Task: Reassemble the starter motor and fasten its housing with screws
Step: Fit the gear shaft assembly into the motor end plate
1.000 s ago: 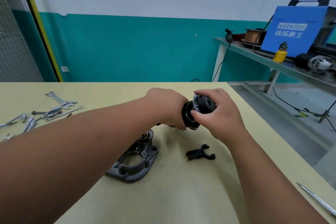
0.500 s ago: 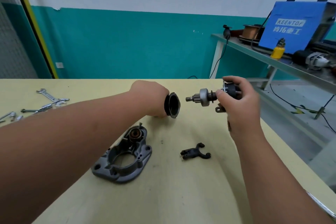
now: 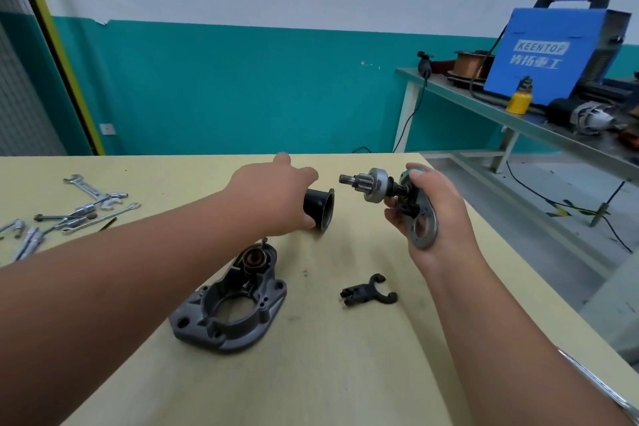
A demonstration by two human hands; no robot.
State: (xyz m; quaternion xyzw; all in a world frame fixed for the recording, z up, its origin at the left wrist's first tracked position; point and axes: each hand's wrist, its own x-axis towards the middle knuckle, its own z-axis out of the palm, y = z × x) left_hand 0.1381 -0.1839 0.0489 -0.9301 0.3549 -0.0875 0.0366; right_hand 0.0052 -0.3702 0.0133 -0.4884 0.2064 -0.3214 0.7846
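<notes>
Left hand wraps round the black sleeve at the far middle of the desk. Right hand clutches the pinion drive just right of it, gear pointing left, not touching. Looks like the mating step: the shaft needs lining up with the sleeve's mouth.

So on the worktop: wrenches lie far left, the housing sits front-middle, and the fork lever is well to its right. Behind those, the left hand holds the cup. The pinion shaft in the right hand is just right of it, not touching. The welder is on the side bench at back right.
</notes>
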